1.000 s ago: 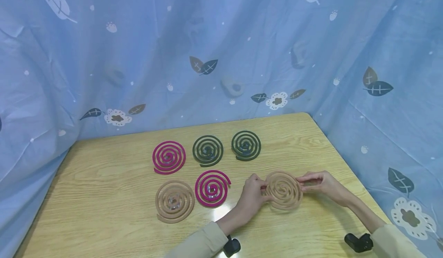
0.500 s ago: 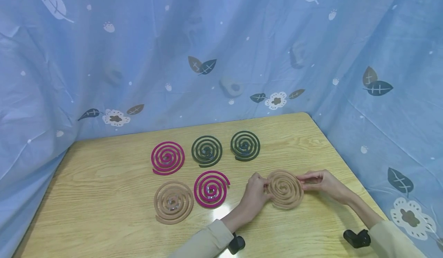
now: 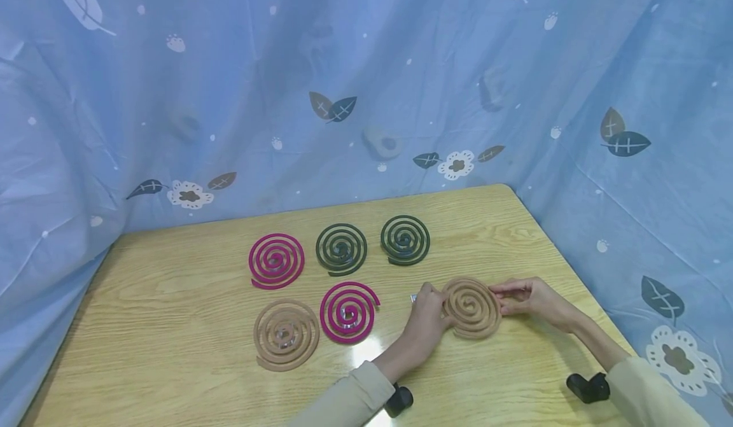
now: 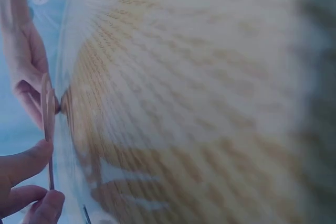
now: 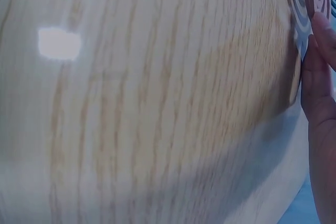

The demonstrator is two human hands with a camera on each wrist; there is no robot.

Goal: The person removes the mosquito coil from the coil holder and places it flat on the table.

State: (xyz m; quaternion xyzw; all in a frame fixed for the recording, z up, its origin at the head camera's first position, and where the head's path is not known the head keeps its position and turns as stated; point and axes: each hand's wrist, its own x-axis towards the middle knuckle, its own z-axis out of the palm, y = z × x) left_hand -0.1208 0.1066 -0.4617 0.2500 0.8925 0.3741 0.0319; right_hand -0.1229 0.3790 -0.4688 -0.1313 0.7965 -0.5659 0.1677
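Observation:
A tan mosquito coil (image 3: 471, 307) is held between both hands at the right side of the table. The left hand (image 3: 424, 326) pinches its left edge, and the right hand (image 3: 532, 300) pinches the opposite edge. Seen nearly edge-on in the left wrist view, the held coil (image 4: 48, 108) appears raised off the tabletop, possibly as more than one layer. Just beyond the left hand's fingers shows a small shiny metal piece (image 3: 414, 298), mostly hidden. At the right wrist view's edge, the right hand (image 5: 319, 72) touches the coil's rim.
Other coils lie flat to the left: magenta coils (image 3: 277, 261) (image 3: 348, 312), dark green coils (image 3: 342, 249) (image 3: 405, 240), and a tan coil (image 3: 286, 335). Small shiny pieces show at their centres. A blue patterned curtain (image 3: 258, 96) borders the wooden table (image 3: 172, 312) behind and at the sides.
The held tan coil has shifted slightly away from the person, and both hands have moved with it. The metal piece beside the left fingers has come into sight.

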